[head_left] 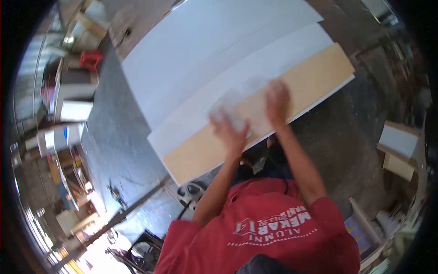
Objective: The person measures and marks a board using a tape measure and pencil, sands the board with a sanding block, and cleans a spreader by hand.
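Over the tan strip, the left hand is spread; whether the right hand grips cannot be told. Smoothing seems underway; even pressure is needed next.

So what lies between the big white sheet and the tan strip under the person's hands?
A narrower white strip shows between the large white sheet and the tan strip, seen in the head view.

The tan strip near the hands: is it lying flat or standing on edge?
Lying flat: the tan strip shows its broad face to the camera, alongside the white sheet.
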A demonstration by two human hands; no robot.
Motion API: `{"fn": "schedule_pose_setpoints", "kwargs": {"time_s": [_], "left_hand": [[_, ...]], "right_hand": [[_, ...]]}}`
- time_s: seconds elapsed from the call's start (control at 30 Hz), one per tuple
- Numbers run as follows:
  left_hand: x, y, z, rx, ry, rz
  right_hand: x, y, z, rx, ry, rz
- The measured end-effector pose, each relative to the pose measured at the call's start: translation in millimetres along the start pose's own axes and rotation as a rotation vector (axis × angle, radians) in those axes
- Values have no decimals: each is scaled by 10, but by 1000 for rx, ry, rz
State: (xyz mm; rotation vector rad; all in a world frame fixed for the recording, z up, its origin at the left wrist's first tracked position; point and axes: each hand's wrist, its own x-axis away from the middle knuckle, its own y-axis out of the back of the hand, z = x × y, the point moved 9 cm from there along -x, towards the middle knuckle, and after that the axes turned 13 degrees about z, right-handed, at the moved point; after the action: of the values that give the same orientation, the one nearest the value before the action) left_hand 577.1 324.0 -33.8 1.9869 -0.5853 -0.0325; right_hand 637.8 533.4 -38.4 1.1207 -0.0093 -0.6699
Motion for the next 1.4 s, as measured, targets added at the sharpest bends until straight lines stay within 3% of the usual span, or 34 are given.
{"fn": "schedule_pose_setpoints", "kwargs": {"time_s": [0.03,0.1,0.13,0.2,0.27,0.4,0.43,0.5,0.57,0.63,0.73,0.87,0.93,0.97,1.07,1.1,1.17,1.2,1.27,1.33,1.37,1.4], "left_hand": [[-81,23,-196,-48,73,26],[-60,-33,-334,-103,-112,-39],[9,20,-146,-93,-67,-45],[111,76,-56,-74,-186,65],[313,451,715,-86,-90,22],[852,1212,2450,-162,140,-266],[866,1208,2442,-157,147,-277],[842,1049,2019,-98,-123,-301],[788,679,1299,-96,-297,-190],[870,640,794,45,-327,27],[928,844,1713,-148,-221,-88],[1910,2006,4201,-123,398,-529],[2656,2309,5065,-87,659,-675],[2852,2436,5019,-43,678,-719],[2685,2398,4301,168,361,-782],[2459,2294,3899,535,265,-750],[1956,1959,3145,401,132,-613],[1686,1757,2715,151,60,-484],[1240,1279,2032,212,-34,-356],[999,911,1408,20,-11,-141],[930,828,1314,29,-25,-141],[846,751,1222,149,-85,-131]], "right_hand": [[2,62,-154,-15,-72,-70],[-117,92,-25,210,-135,90],[-91,69,27,286,-152,133],[-66,46,107,317,-139,172],[-144,30,135,347,-121,180],[-45,13,141,398,-128,157],[-51,12,151,412,-127,156],[-94,13,182,425,-104,154],[-98,9,183,406,-120,164],[-94,-4,190,420,-115,167],[-104,-65,162,429,-114,184],[-40,-33,106,441,-130,190],[-142,-76,116,436,-146,173],[-121,-66,119,432,-140,167],[-66,-79,108,431,-127,171],[-76,-80,72,431,-132,178],[-84,-73,67,438,-133,179],[-77,-89,43,431,-147,193],[-113,-83,-31,425,-122,156],[-183,-146,-155,273,-130,210],[-213,-154,-149,227,-134,223],[-191,-279,-137,-24,-139,281]]}}
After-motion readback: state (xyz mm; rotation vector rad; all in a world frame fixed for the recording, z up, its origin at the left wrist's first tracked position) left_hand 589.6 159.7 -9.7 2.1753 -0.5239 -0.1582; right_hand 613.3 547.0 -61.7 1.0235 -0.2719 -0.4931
